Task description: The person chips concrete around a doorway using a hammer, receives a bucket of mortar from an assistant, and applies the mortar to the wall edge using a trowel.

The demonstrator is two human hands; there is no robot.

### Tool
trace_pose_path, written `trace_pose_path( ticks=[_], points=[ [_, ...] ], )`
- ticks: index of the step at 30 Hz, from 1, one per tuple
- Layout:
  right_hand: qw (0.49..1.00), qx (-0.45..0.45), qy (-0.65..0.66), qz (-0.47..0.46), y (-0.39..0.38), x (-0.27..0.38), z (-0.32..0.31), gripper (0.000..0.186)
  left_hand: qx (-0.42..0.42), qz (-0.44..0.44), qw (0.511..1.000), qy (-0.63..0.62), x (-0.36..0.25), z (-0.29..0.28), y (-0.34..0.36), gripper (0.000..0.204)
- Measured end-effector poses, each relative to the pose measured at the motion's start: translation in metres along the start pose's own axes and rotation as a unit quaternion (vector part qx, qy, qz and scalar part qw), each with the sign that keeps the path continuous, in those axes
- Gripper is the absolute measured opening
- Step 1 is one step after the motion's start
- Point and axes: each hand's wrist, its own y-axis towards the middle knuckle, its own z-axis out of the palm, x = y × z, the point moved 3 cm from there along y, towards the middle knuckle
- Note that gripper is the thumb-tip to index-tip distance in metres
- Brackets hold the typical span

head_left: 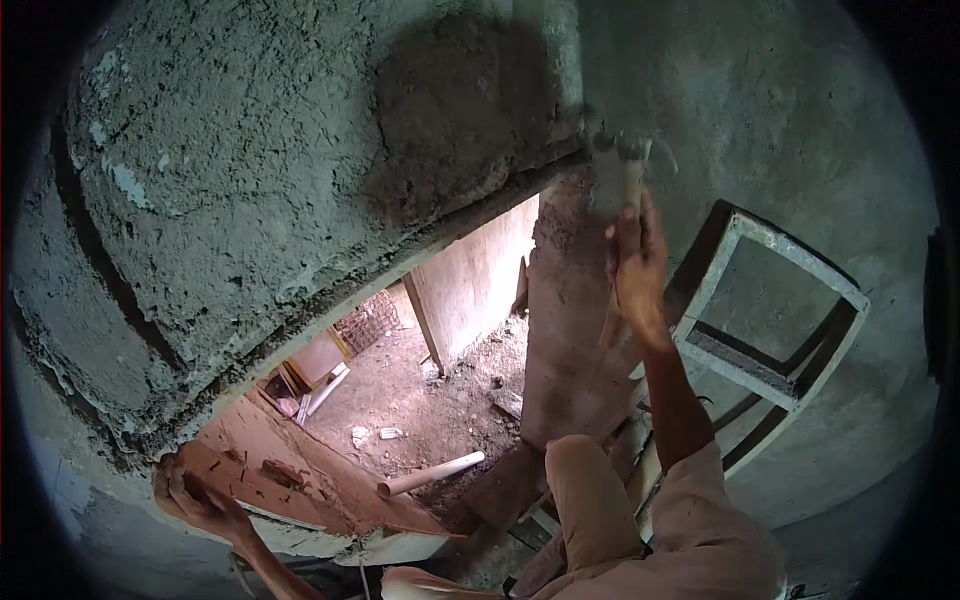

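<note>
My right hand is raised at the right side of a wall opening, its fingers closed round a hammer. The hammer's head is smeared by motion, close to the upper right corner of the opening. On the far left, my left hand grips the lower left corner edge of the opening, with its fingers bent over it. Rough grey plaster covers the wall above the opening. A dark round shadow falls on that plaster, left of the hammer.
A pale metal frame leans on the right wall. Through the opening show a rubble-strewn floor, a pale pipe and a leaning board. My bent knee is below the right side. Reddish brick sill runs along the bottom.
</note>
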Motion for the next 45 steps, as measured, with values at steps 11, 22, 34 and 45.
trace_pose_path(
  ticks=[11,22,34,45],
  points=[
    [0.921,-0.013,-0.174,-0.348,0.061,-0.075,0.043,0.04,-0.007,0.027,1.0,-0.007,0.002,0.001,-0.001,0.025],
    [0.899,0.21,-0.378,-0.063,0.049,-0.061,0.053,0.048,-0.011,0.044,0.996,-0.071,-0.004,-0.002,0.005,0.025],
    [0.952,0.094,-0.252,-0.15,0.047,-0.078,0.034,0.045,-0.012,0.011,0.998,-0.068,-0.001,-0.001,0.002,0.025],
    [0.931,-0.01,0.225,0.286,0.091,-0.112,0.003,0.018,-0.023,-0.017,0.992,-0.126,0.005,-0.001,-0.002,0.023]
  ],
)
